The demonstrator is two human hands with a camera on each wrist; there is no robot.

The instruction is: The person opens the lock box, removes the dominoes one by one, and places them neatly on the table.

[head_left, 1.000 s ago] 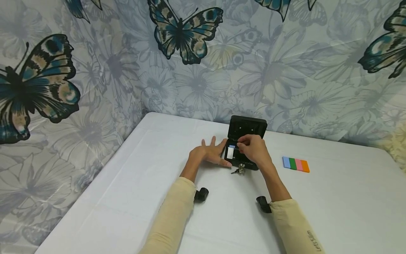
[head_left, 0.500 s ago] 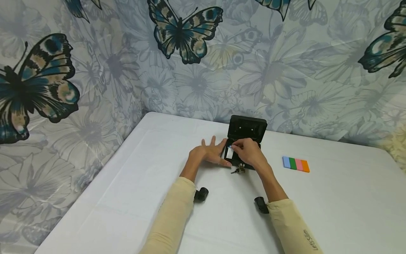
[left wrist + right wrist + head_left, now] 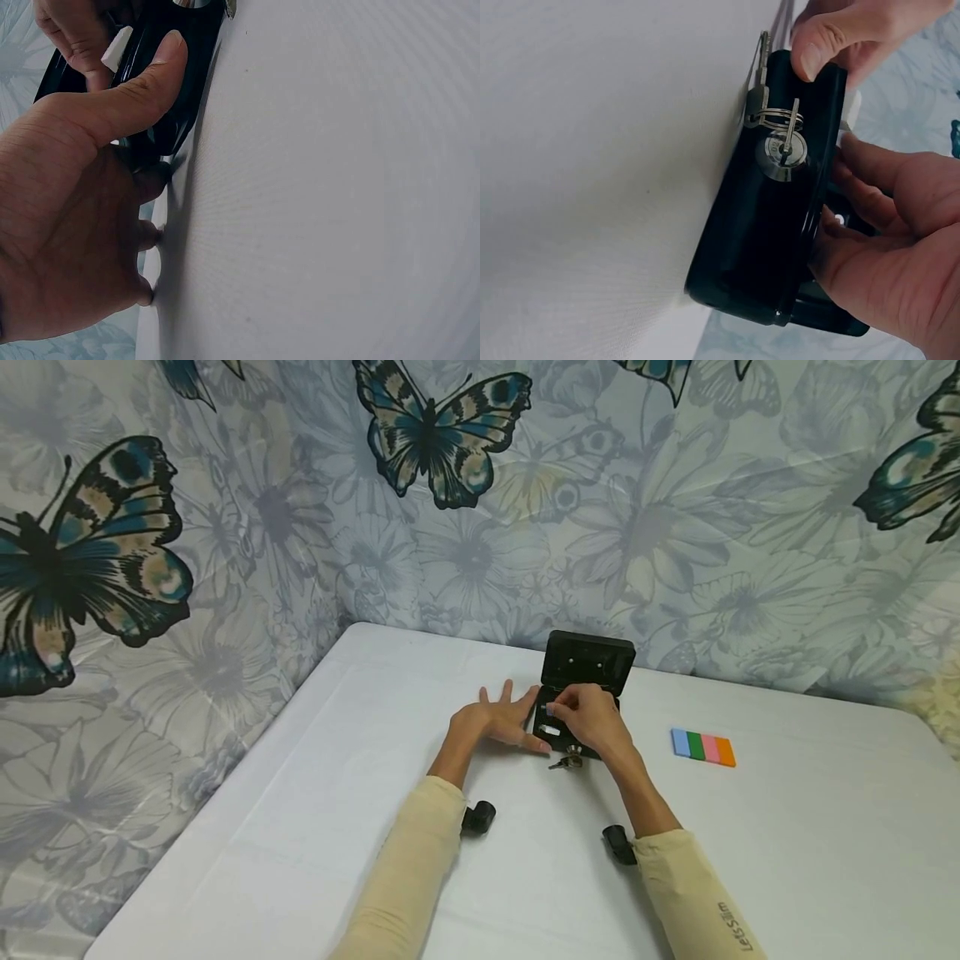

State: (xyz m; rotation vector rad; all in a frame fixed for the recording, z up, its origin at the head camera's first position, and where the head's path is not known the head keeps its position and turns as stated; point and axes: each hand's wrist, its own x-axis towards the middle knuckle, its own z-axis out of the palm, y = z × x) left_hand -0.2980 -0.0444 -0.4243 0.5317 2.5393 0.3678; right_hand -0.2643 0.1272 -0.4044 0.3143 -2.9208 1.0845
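A black metal lock box (image 3: 588, 658) stands on the white table with its lid raised. A key on a ring (image 3: 774, 118) is in its front lock, a second key hanging beside it. My left hand (image 3: 504, 720) rests against the box's left side, fingers spread on the table and thumb (image 3: 154, 82) along the front corner. My right hand (image 3: 592, 717) reaches into the box with curled fingers, pinching the blue end of a small white block (image 3: 550, 730). This block (image 3: 118, 49) shows tilted above the rim in the left wrist view. The fingers hide part of the interior.
A flat strip (image 3: 702, 747) in blue, green, pink and orange lies to the right of the box. Behind the table (image 3: 300, 827) hangs a grey floral cloth (image 3: 465, 560) with butterflies. Black wrist cameras (image 3: 478, 818) sit by both beige sleeves.
My right hand has shifted left inside the box to the blue end of the white block. The block now looks shorter and tilted. My left hand has stayed in place.
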